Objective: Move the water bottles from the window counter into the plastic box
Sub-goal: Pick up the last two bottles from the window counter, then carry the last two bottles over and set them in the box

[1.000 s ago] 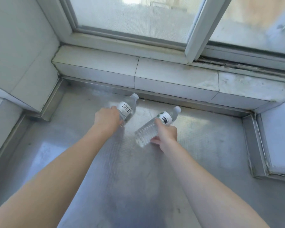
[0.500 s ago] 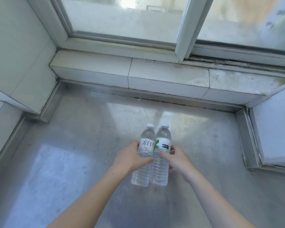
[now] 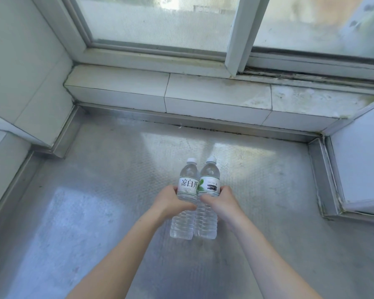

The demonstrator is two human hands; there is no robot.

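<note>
Behind each hand (image 3: 173, 201), hidden bottle (image 3: 187, 186) midsection.

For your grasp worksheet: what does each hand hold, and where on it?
Left hand grips the left bottle mid-body, below its label; right hand grips the right bottle likewise.

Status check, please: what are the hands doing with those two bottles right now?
Left hand grips left bottle. Right hand grips right bottle. Bottles side by side over counter. Box not visible.
</note>
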